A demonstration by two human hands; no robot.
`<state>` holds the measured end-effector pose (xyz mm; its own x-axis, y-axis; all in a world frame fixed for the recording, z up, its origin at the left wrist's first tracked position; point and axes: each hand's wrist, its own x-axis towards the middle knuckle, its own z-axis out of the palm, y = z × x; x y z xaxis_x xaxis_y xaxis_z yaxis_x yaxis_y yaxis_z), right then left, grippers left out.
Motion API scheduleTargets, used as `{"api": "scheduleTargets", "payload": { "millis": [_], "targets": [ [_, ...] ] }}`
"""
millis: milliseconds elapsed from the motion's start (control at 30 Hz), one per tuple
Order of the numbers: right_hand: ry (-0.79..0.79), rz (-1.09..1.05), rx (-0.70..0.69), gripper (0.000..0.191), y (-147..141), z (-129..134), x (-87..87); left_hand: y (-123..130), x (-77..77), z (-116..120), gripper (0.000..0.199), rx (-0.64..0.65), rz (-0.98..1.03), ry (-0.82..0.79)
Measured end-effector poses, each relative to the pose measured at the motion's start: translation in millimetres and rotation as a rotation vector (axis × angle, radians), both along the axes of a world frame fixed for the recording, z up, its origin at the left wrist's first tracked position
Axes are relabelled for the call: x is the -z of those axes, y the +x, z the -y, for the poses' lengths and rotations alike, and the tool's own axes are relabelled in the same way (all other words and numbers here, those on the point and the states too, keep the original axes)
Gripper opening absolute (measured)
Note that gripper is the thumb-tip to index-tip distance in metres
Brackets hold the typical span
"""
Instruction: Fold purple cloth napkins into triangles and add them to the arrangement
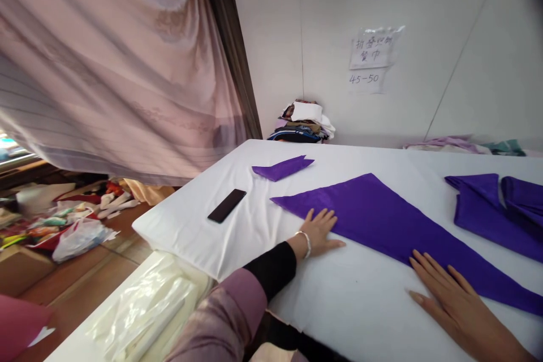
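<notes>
A purple cloth lies flat on the white-covered table, folded to a long triangle with its peak toward the wall. My left hand rests palm down at its near edge toward the left, fingertips on the fabric, fingers spread. Farther right, my right hand lies flat with its fingertips on the same near edge, thumb apart on the white cover. Neither hand grips anything. A small folded purple piece is behind and left of the cloth. More purple fabric lies at the right.
A black phone lies on the table's left part. Folded clothes are piled by the wall, under a paper sign. A pink curtain hangs at the left. Clear plastic wrapping lies at the near left, bags on the floor.
</notes>
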<state>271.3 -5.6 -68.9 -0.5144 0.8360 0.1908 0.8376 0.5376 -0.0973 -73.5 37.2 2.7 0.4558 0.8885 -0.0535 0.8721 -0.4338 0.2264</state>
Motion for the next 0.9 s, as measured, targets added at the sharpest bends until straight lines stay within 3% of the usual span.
{"api": "scheduleTargets", "payload": {
  "millis": [200, 333, 500, 700, 800, 900],
  "targets": [
    [0.007, 0.008, -0.002, 0.065, 1, 0, 3.0, -93, 0.6, -11, 0.075, -0.380, -0.084, 0.027],
    [-0.001, 0.012, 0.002, 0.065, 0, 0, 1.8, -132, 3.6, -17, 0.074, -0.579, -0.096, 0.042],
    [-0.056, -0.030, 0.025, 0.062, -8, 3, -11.8, -143, 8.1, -25, 0.066, -0.694, -0.088, 0.076],
    [-0.153, -0.133, 0.065, 0.060, -11, 7, -35.8, -145, 5.3, -29, 0.057, -0.743, -0.051, 0.121],
    [-0.121, -0.200, 0.235, 0.057, 13, 8, -39.9, -146, 2.1, -30, 0.053, -0.743, -0.040, 0.146],
    [-0.058, -0.257, 0.484, 0.059, 56, 12, -41.5, -148, -1.0, -33, 0.050, -0.728, -0.038, 0.189]
  ]
}}
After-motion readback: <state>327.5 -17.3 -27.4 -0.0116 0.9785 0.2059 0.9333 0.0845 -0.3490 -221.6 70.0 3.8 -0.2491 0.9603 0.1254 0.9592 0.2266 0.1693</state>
